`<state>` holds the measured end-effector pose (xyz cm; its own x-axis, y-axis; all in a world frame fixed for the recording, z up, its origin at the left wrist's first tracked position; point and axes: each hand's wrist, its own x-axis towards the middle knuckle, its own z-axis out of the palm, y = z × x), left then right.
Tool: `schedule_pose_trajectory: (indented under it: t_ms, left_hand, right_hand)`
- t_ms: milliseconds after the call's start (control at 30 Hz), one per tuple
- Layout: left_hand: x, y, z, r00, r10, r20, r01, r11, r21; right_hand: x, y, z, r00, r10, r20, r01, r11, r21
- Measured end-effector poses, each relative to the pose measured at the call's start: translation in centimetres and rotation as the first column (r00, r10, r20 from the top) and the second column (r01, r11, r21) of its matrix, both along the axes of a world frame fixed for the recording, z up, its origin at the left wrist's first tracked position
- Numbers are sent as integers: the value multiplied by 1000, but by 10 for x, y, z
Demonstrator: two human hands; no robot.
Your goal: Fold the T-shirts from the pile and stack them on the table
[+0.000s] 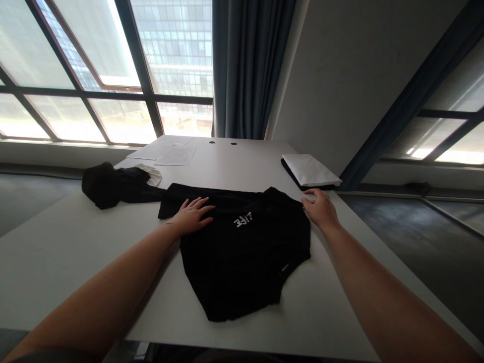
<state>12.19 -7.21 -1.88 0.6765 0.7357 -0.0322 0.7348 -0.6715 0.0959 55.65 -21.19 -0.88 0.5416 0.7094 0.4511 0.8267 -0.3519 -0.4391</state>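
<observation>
Both arms point(113, 282) extend forward, left hand point(192, 217) splayed on black shirt point(242, 252).

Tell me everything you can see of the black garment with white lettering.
The black garment looks like a soft matte shirt, spread mostly flat on the white table. White lettering, seemingly upside down here, sits on its upper part; a small pale mark lies near the lower right edge. The left hand rests spread on its upper left; the right hand is at its upper right edge, its grip unclear. Whether the dark bundle at left touches it cannot be told.
</observation>
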Motion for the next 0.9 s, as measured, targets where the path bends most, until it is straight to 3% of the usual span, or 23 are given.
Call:
schedule_pose_trajectory:
  t_ms: [67,133,233,367,500,600,667,767,900]
  left_hand:
    - [0,-1,1,1000,16,-6,-16,1000,13]
    - [0,-1,2,999,49,-12,-49,998,39]
    - [1,-2,5,994,104,-25,-102,992,81]
    - [3,-6,14,980,194,-50,-186,974,132]
    - [3,-7,26,910,399,-112,-381,912,153]
    - [-2,-3,36,865,475,-161,-457,879,140]
    - [-6,1,43,837,510,-197,-493,860,130]
    - [-13,3,53,820,528,-220,-509,849,141]
    - [-19,-2,60,823,519,-230,-497,855,150]
  right_hand:
    - [-13,-1,4,989,147,28,-143,982,-125]
    - [-36,-4,11,942,331,64,-298,907,-297]
    - [-79,-15,22,838,545,24,-474,748,-464]
    - [-139,-37,34,629,776,-57,-683,516,-517]
    - [-187,-62,37,410,906,-109,-774,282,-567]
    - [-208,-74,36,299,944,-142,-799,166,-579]
    - [-212,-76,36,269,935,-231,-815,93,-572]
    - [-203,-70,36,306,885,-350,-825,63,-562]
    - [-160,-52,34,446,823,-350,-793,182,-581]
